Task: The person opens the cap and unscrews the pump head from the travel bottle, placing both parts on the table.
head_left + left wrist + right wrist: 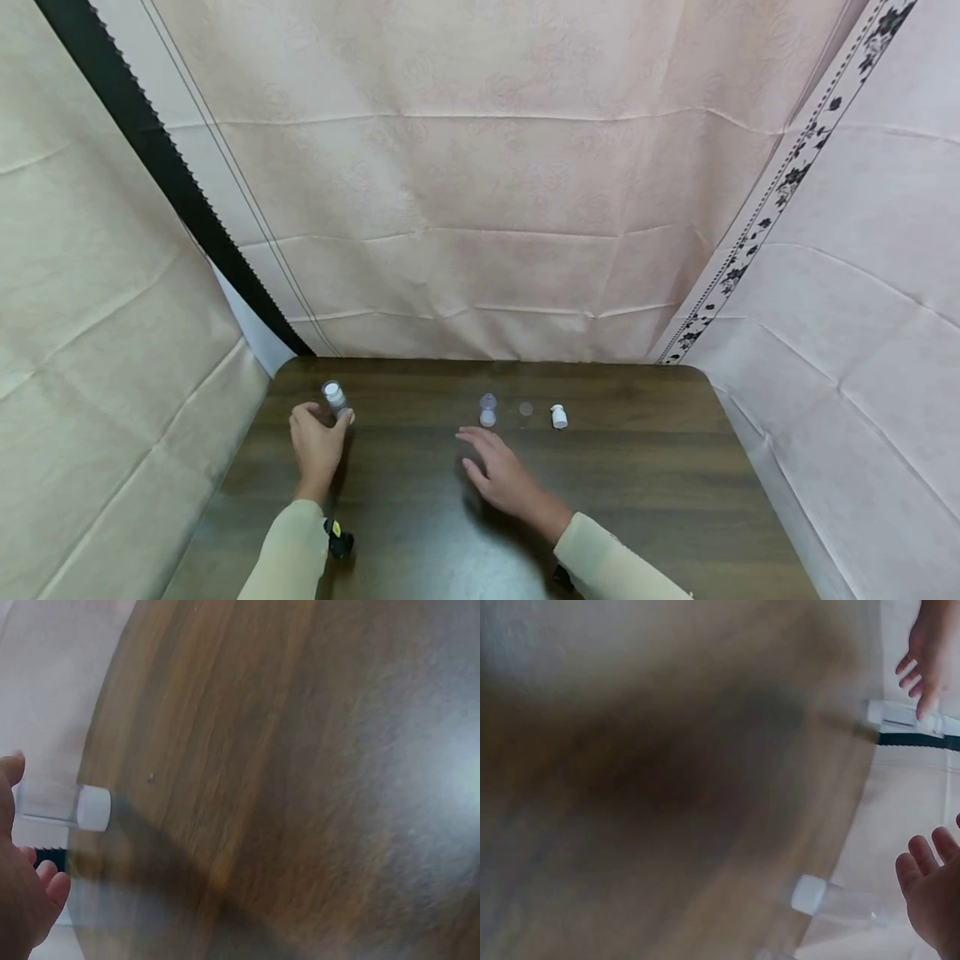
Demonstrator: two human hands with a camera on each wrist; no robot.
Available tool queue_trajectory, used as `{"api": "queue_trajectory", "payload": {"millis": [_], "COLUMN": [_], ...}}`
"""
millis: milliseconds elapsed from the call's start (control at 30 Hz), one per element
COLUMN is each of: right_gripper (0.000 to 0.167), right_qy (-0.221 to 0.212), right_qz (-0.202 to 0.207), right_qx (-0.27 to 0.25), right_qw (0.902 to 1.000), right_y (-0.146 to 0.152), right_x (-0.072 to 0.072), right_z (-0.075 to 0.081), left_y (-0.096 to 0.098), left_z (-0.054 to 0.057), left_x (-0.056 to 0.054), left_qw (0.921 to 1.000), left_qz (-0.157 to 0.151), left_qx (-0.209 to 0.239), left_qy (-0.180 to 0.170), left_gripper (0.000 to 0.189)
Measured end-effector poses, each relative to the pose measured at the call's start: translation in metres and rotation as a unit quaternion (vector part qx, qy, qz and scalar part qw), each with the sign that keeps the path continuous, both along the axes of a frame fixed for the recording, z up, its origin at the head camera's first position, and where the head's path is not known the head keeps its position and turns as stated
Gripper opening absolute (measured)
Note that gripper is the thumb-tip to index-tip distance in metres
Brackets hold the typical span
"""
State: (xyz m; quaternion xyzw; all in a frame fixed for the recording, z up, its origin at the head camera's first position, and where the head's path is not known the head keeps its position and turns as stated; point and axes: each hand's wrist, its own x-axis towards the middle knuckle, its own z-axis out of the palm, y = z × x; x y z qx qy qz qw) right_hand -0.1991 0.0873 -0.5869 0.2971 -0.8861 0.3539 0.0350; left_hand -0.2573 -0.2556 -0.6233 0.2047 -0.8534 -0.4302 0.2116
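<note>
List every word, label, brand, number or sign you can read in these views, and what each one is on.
No text can be read in any view.
Clear container near the left hand: no lettering shows.
Small white bottle: too small to tell.
Yellow mark on the dark wrist device: too small to tell.
Patterned cloth border: floral print, no lettering.

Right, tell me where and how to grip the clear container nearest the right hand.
Pinch the container by opposite sides of its clear body, above the white end. It appears to stand on that end, leaving the body exposed. I'd come from the near side, where the right hand hovers; a small clear round piece sits to the right.
</note>
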Motion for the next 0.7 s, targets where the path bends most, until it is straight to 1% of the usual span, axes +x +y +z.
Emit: {"api": "queue_trajectory", "payload": {"millis": [100,167,267,367,500,600,700], "right_gripper": [0.044,0.046,0.047,0.048,0.049,0.049,0.050], "right_qy": [0.005,0.000,-0.014,-0.015,0.001,0.005,-0.004], "right_qz": [0.012,0.019,0.026,0.030,0.038,0.042,0.047], "right_qx": [0.010,0.013,0.014,0.006,0.014,0.033,0.047], "right_qw": [0.9999,0.9997,0.9995,0.9994,0.9992,0.9986,0.9978], "right_y": [-0.005,-0.008,-0.014,-0.019,-0.028,-0.033,-0.037], "right_x": [0.003,0.004,0.004,0.004,0.002,0.002,0.001], "right_z": [-0.008,-0.011,-0.014,-0.015,-0.017,-0.018,-0.021], "left_y": [-0.005,-0.008,-0.011,-0.011,-0.012,-0.012,-0.011], "left_z": [-0.001,-0.002,-0.005,-0.008,-0.010,-0.011,-0.013], "left_x": [-0.006,-0.010,-0.015,-0.022,-0.027,-0.029,-0.028], "left_qw": [0.9988,0.9967,0.9930,0.9908,0.9901,0.9899,0.9901], "left_qz": [-0.033,-0.055,-0.075,-0.077,-0.076,-0.076,-0.070], "left_qx": [0.021,0.037,0.060,0.076,0.083,0.081,0.079], "left_qy": [-0.029,-0.046,-0.067,-0.081,-0.084,-0.088,-0.093], "left_gripper": [0.076,0.084,0.089,0.088,0.083,0.079,0.075]}}
